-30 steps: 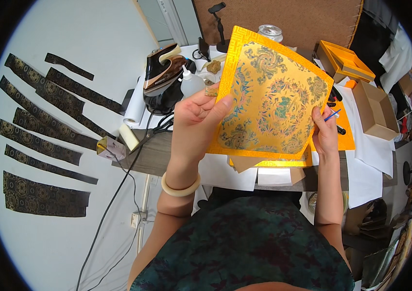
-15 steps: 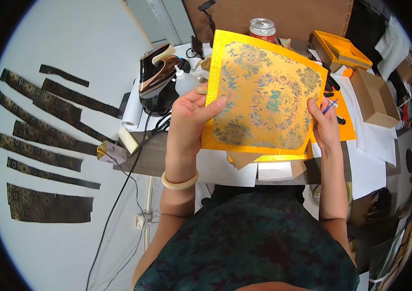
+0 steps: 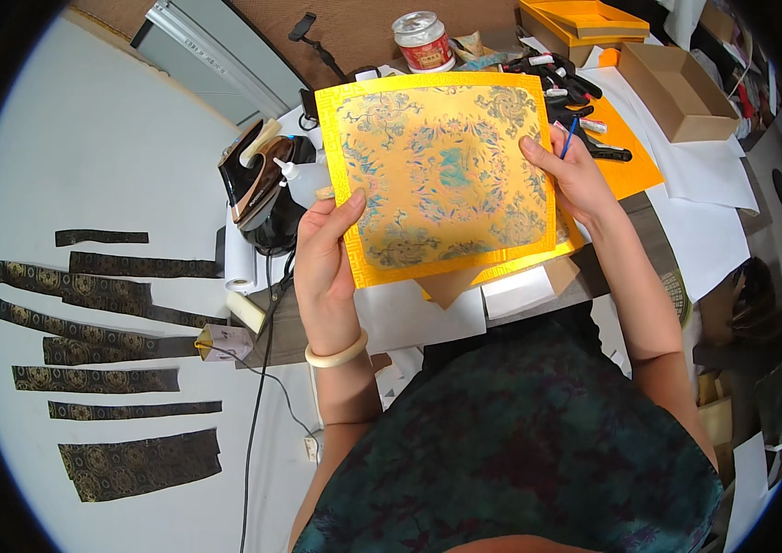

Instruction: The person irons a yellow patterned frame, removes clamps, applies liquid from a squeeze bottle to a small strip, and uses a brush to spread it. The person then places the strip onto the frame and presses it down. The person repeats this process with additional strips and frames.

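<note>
Both hands hold up a square panel (image 3: 446, 170), covered in gold floral brocade with a bright yellow patterned border. My left hand (image 3: 328, 247) grips its left edge, thumb on the front and fingers partly hidden behind. On the opposite edge, my right hand (image 3: 577, 177) is closed the same way, with a thin blue stick (image 3: 570, 136) poking up among its fingers. A cream bangle (image 3: 336, 350) circles my left wrist. Below the panel lie a brown card piece (image 3: 446, 289) and another yellow patterned piece (image 3: 501, 270), partly covered.
An iron (image 3: 252, 175) and a white squeeze bottle (image 3: 306, 182) stand left of the panel. Behind are a jar (image 3: 423, 44) and black clamps (image 3: 561, 78). An open cardboard box (image 3: 681, 92) sits at right. Dark patterned strips (image 3: 114, 380) hang on the white surface at left.
The view has turned, shifting the surroundings. The panel has moved left in the picture and its top edge is now more level. Both hands keep hold of it.
</note>
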The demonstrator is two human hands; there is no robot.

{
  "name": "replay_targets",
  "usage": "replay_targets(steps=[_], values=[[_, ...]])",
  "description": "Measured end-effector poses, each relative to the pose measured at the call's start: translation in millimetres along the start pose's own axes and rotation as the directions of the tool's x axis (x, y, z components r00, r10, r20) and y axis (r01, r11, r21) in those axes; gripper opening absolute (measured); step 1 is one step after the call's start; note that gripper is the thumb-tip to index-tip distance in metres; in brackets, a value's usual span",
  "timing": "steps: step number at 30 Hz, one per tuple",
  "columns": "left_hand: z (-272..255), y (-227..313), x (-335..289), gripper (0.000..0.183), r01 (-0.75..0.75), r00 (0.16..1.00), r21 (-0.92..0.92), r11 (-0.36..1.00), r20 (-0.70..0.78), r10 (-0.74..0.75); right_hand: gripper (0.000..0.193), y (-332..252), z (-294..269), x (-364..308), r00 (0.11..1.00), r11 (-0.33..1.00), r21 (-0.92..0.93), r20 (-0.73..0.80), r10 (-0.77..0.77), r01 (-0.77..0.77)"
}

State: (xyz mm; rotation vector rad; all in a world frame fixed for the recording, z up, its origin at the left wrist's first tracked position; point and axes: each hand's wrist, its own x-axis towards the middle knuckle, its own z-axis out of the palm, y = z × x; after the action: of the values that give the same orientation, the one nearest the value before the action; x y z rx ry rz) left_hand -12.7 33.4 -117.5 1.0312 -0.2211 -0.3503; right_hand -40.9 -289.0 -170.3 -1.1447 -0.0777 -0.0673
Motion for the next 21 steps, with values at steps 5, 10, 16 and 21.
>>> replay_targets(steps=[5, 10, 16, 21], values=[[6, 5, -2, 0.03, 0.069, 0.995, -0.074, 0.995, 0.076, -0.063, 0.042, -3, 1, -3, 1.0, 0.999, 0.048, 0.005, -0.006, 0.006], [11, 6, -2, 0.032, 0.124, 0.99, 0.012, 0.992, 0.062, -0.124, 0.045, -3, 0, -3, 0.999, 0.998, 0.065, 0.042, -0.02, 0.017], [8, 5, -3, 0.033, 0.11, 0.991, 0.04, 0.993, 0.067, -0.113, 0.047, -6, -2, -3, 0.998, 0.999, 0.02, 0.054, 0.041, -0.043], [15, 8, -6, 0.038, 0.145, 0.985, -0.072, 0.987, 0.101, -0.137, 0.047, -5, -1, -4, 0.997, 0.996, 0.081, 0.07, 0.022, -0.028]])
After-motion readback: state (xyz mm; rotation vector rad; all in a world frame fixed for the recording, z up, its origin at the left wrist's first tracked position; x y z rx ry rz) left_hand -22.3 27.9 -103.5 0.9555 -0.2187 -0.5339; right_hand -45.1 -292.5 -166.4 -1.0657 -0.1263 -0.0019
